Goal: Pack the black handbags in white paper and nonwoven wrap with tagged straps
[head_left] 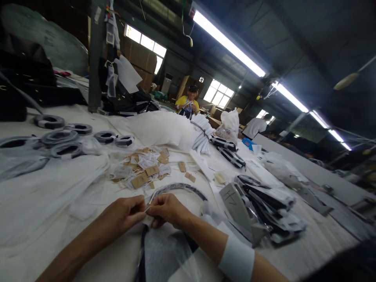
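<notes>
Fingertips meet low at centre table, and it's close work! Left hand (pixel 125 213) comes in with thumb and forefinger pinched together on a thin pale cord (pixel 147 209). Right hand (pixel 169 209) is right there opposite, its fingers closed on that same cord, knuckles up, a pale band (pixel 237 256) around the forearm. So the cord sits between the 2 hands, just over the near part of a dark curved strap (pixel 182 187) in clear wrap, which arcs away beyond the fingers. Below the wrists, a grey translucent sheet (pixel 164 254) lies on the white table (pixel 114 262).

Just beyond, look at that heap of brown tags (pixel 140 180), strings tangled among small clear packets, with 2 loose tags (pixel 186 172) lying to its right. Over on the left, grey coils (pixel 60 137) in flat rings; on the right, a grey stand (pixel 236 201) with black marking leans beside wrapped black straps (pixel 264 196). Far side of the table: 1 co-worker in yellow (pixel 181 101), hands raised in front of the chest.
</notes>
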`<action>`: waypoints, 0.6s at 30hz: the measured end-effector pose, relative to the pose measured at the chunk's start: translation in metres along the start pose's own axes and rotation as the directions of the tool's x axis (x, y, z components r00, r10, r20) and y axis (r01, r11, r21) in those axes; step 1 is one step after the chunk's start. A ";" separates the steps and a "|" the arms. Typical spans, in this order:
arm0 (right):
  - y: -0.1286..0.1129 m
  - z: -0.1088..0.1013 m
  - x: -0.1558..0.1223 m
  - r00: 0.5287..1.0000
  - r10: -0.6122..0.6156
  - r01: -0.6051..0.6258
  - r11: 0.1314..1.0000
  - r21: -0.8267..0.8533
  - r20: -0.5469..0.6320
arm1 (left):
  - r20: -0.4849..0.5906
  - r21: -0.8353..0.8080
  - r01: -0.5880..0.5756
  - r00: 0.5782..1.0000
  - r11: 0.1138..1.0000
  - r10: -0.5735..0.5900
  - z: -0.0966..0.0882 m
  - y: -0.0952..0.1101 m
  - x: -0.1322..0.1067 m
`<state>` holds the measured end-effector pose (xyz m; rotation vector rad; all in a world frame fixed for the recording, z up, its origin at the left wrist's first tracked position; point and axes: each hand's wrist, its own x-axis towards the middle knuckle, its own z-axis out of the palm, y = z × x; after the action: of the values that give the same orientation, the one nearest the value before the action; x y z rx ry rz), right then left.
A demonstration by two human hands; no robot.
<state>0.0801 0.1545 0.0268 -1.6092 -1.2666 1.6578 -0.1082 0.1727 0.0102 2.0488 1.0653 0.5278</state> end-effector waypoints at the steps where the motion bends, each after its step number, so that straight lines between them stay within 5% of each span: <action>1: 0.001 0.001 -0.001 1.000 -0.002 0.002 1.000 0.006 -0.009 | 0.020 -0.007 0.012 1.000 1.000 -0.012 -0.001 0.001 -0.001; 8: 0.007 0.000 -0.013 0.996 -0.067 0.068 0.998 0.011 -0.058 | 0.162 -0.302 0.083 0.986 0.950 -0.034 -0.014 0.019 -0.012; 13: 0.004 -0.002 -0.015 0.995 -0.095 0.095 0.995 0.006 -0.008 | -0.191 -0.174 0.166 0.961 0.971 -0.199 -0.006 0.009 -0.003; 18: 0.004 -0.005 -0.014 0.983 -0.183 0.183 0.978 -0.103 0.011 | 0.029 -0.210 0.235 0.972 0.949 -0.235 0.003 0.006 -0.001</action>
<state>0.0880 0.1419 0.0304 -1.4990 -1.4763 1.5034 -0.1035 0.1685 0.0130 1.7097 1.1795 0.4918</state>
